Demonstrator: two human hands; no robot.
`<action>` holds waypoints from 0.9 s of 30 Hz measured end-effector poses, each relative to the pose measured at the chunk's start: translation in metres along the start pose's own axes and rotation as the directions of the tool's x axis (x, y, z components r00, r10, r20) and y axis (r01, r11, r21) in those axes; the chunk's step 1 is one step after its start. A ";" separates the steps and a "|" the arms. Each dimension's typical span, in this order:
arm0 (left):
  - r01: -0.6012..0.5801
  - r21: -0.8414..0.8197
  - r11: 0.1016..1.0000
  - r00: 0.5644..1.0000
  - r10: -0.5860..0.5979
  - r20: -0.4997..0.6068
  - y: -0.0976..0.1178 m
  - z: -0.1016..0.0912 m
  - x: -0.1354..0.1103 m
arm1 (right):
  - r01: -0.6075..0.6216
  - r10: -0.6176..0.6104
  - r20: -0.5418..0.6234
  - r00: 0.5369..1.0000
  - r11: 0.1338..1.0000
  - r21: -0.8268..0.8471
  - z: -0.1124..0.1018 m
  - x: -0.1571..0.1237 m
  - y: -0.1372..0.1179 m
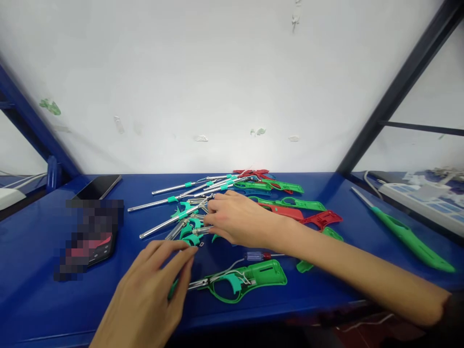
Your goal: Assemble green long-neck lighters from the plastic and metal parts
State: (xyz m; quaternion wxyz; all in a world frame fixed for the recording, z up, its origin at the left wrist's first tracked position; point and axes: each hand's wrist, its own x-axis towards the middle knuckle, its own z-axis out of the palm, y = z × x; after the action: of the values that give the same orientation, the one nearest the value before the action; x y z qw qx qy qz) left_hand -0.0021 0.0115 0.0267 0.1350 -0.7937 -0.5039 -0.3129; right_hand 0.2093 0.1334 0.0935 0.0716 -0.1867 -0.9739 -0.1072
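My right hand [237, 220] reaches left across the blue table [43, 299], its fingertips pinched on small metal and teal parts [192, 224] in the middle of a pile. My left hand [152, 290] hovers low at the front, fingers bent together with the tips touching a teal piece [193, 240]. Just right of it lies an open green handle shell [242, 280] with wires and a teal trigger inside. Several metal tubes with teal collars [174, 198] fan out to the left of the pile.
Green and red handle shells [290, 203] lie behind my right arm. A whole green lighter [409, 239] lies at the right. A dark phone [97, 187] sits at the back left, a blurred-out object [89, 239] in front of it. White wall behind; dark frame struts on both sides.
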 end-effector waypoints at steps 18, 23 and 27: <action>0.274 0.184 0.944 0.868 -0.325 0.376 -0.030 0.007 0.011 | -0.038 0.038 0.039 0.999 0.999 0.000 -0.030 -0.001 0.001; 0.315 0.145 0.938 0.857 -0.347 0.380 -0.033 0.007 0.010 | -0.180 0.194 -0.072 0.978 0.969 0.169 -0.037 -0.045 -0.010; 0.333 0.108 0.937 0.866 -0.349 0.357 -0.034 0.009 0.008 | -0.289 0.382 -0.153 0.912 0.859 0.424 -0.029 -0.082 -0.028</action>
State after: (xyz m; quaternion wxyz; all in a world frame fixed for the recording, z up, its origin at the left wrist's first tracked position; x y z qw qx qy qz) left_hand -0.0265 0.0369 0.0216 -0.0027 -0.7336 -0.6591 -0.1655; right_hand 0.2767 0.0726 0.1018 0.2381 -0.3224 -0.9124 0.0830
